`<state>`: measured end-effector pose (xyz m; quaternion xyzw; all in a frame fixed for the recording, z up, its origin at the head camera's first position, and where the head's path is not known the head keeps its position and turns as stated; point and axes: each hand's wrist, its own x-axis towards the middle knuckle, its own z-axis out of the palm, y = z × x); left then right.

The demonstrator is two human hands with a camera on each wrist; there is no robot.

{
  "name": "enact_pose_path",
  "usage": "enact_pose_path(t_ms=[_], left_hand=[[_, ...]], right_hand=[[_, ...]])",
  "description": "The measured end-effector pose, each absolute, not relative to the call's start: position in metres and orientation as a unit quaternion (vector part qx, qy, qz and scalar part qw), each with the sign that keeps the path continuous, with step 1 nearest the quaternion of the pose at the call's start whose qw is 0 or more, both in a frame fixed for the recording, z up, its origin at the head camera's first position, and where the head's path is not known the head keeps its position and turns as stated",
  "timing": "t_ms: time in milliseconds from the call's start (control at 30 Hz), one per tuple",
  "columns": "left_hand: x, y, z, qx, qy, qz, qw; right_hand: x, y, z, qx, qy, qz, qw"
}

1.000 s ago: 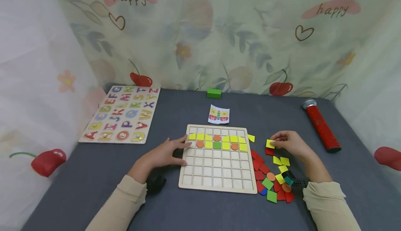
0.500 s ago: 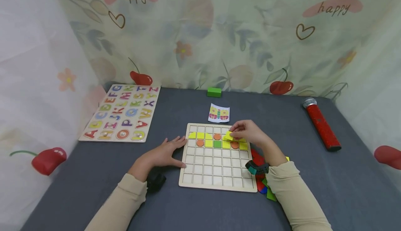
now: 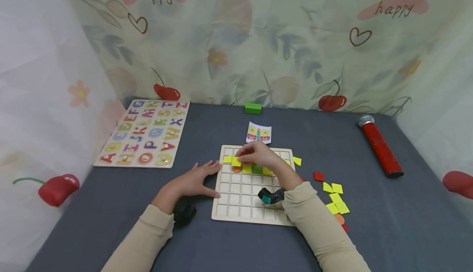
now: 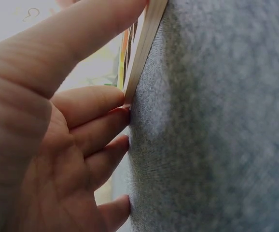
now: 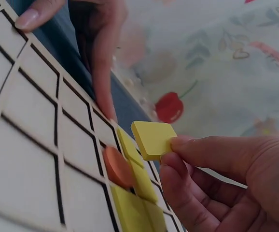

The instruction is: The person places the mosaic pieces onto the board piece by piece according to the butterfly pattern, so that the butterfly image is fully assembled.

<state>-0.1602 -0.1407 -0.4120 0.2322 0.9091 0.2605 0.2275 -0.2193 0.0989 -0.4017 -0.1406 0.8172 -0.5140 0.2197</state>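
Observation:
A wooden grid board (image 3: 236,210) lies on the table, partly filled with yellow, orange and green tiles near its far side. Pinched between the thumb and fingers of my right hand (image 3: 258,156) is a yellow square tile (image 5: 154,140), held just above the upper left of the grid. An orange round tile (image 5: 117,166) and several yellow tiles sit in cells close to it. My left hand (image 3: 193,182) has its fingers spread, with thumb and fingertips touching the board's left edge (image 4: 144,53). The right forearm hides part of the board and of the loose tiles.
Loose yellow tiles (image 3: 335,198) and a red tile (image 3: 318,176) lie right of the board. A printed pattern card (image 3: 258,132) and a green block (image 3: 253,108) are behind it. An alphabet board (image 3: 142,134) stands left, a red microphone (image 3: 380,149) right.
The right hand has carried the yellow tile leftward from the loose pile, across the board to its upper left. The left hand has stayed at the board's edge.

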Motion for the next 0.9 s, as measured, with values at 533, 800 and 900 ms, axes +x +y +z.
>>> enact_pose_path(t_ms=[533, 800, 900], left_hand=[[-0.159, -0.143, -0.413, 0.243, 0.909, 0.265, 0.21], [-0.159, -0.142, -0.413, 0.243, 0.906, 0.272, 0.213], [-0.158, -0.141, -0.412, 0.243, 0.906, 0.271, 0.214]], right_hand=[[-0.215, 0.061, -0.415, -0.189, 0.867, -0.428, 0.17], [-0.212, 0.064, -0.414, -0.178, 0.873, -0.416, 0.181], [-0.209, 0.07, -0.413, -0.19, 0.879, -0.403, 0.169]])
